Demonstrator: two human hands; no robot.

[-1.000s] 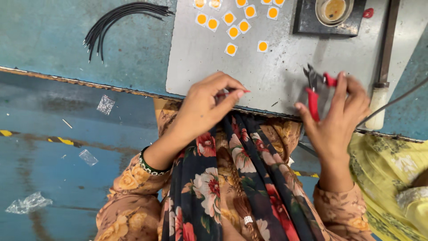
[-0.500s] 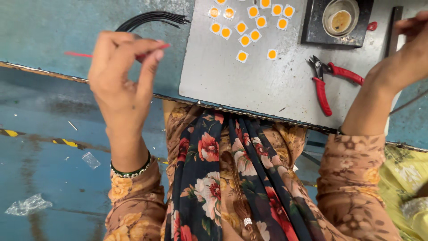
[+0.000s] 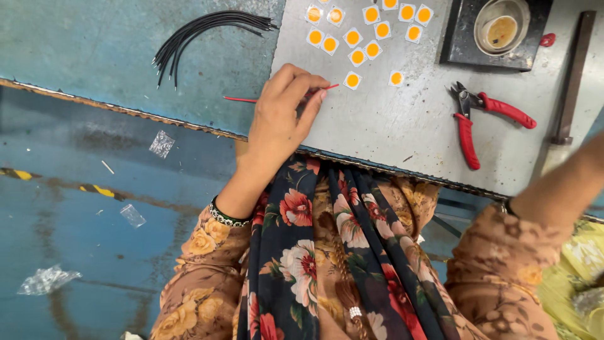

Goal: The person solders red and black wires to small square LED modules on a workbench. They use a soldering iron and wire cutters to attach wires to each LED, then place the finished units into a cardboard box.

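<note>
The left hand (image 3: 280, 119) rests at the near edge of the grey metal plate (image 3: 390, 135), its fingers (image 3: 302, 85) curled together and pinched on a thin red wire (image 3: 242, 99). The wire runs under the fingertips: a long stretch sticks out toward 9 o'clock over the blue tabletop (image 3: 94, 50), and a short tip shows past the fingers toward 3 o'clock, ending just beside the nearest small square part with an orange centre (image 3: 353, 80). More of these orange-centred squares (image 3: 371, 31) lie scattered at 12 to 1 o'clock of the hand.

The right hand is out of view; only its forearm (image 3: 553, 189) enters from the right edge, so its grasp cannot be told.

Red-handled pliers (image 3: 478, 116) lie at 3 o'clock of the left hand, well apart, with bare plate between. A bundle of black wires (image 3: 207, 28) lies at 11 o'clock on the tabletop. A dark square holder with a round tin (image 3: 500, 28) sits at 2 o'clock, near the plate's far edge.
</note>
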